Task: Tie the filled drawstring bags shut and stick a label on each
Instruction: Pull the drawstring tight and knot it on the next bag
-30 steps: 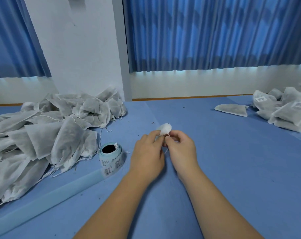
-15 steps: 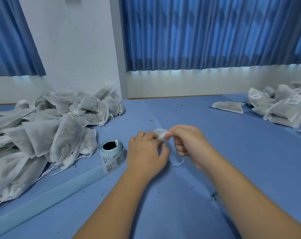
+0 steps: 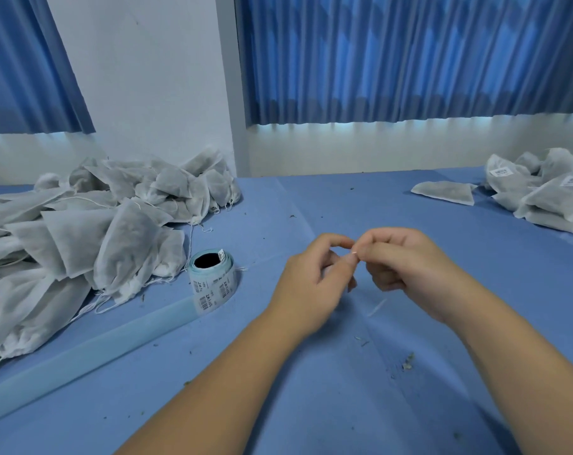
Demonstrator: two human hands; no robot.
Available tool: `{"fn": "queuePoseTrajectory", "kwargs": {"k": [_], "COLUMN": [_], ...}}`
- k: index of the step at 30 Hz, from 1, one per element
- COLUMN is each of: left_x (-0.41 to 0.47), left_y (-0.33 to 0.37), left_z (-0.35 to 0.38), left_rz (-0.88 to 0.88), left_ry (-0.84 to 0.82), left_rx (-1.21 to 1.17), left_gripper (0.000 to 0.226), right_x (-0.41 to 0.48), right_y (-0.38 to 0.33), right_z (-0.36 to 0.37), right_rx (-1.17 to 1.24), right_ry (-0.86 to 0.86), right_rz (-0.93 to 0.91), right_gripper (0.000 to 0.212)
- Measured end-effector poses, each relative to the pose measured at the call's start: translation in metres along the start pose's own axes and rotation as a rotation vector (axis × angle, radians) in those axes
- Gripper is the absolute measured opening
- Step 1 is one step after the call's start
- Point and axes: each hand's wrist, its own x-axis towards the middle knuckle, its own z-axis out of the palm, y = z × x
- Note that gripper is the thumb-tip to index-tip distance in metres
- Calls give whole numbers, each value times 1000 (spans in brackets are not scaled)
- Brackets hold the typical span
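Both hands meet over the middle of the blue surface (image 3: pixel 344 405), fingers curled and tips touching. The left hand (image 3: pixel 311 277) and right hand (image 3: pixel 409 267) pinch a thin white drawstring (image 3: pixel 376 307), whose loose end trails below them. The bag it belongs to is hidden behind the left hand. A heap of unlabelled bags (image 3: pixel 114 234) lies far left, just beside the label roll (image 3: pixel 214 280). The labelled bags (image 3: pixel 547 198) are piled far right.

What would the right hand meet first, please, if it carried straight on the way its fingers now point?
The left hand: the right hand points leftwards, and their fingertips appear to touch, so contact would be immediate, though one view leaves depth slightly unsure.
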Motion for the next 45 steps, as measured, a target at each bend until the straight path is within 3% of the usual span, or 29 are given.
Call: {"fn": "queuePoseTrajectory", "kwargs": {"k": [5,10,13,17,19,23,26,36,42,45], "left_x": [2,5,6,5,4,7,6,4,3,4], "left_y": [0,7,12,18,21,23,26,33,32,31], "left_z": [-4,-12,-19,-30,-35,-42,-42,-41,-36,-35], "left_rz": [-85,-100,-2,257,309,134,-29,-101,-84,-56], "left_ry": [26,-18,37,166,142,-99,-169,-165,-67,0], "left_rx": [-47,-118,163,672,776,569,330,-130,-157,-173], "left_gripper": [16,16,12,7,8,13,12,17,12,21], "right_x": [-3,-6,-8,-10,-10,-11,-10,-9,-7,-8], "right_y": [1,1,-2,-5,-4,-3,-2,2,6,7], "right_z": [-9,-2,4,10,12,13,14,17,23,23], "right_rx": [-278,-230,-176,-118,-117,-121,-144,-157,-206,-251], "right_ry": [94,251,296,308,307,301,304,356,317,251], "right_rz": [-51,-138,-199,-226,-224,-210,-190,-193,-194,-206], "right_gripper": [18,14,15,20,18,16,16,15,18,18]}}
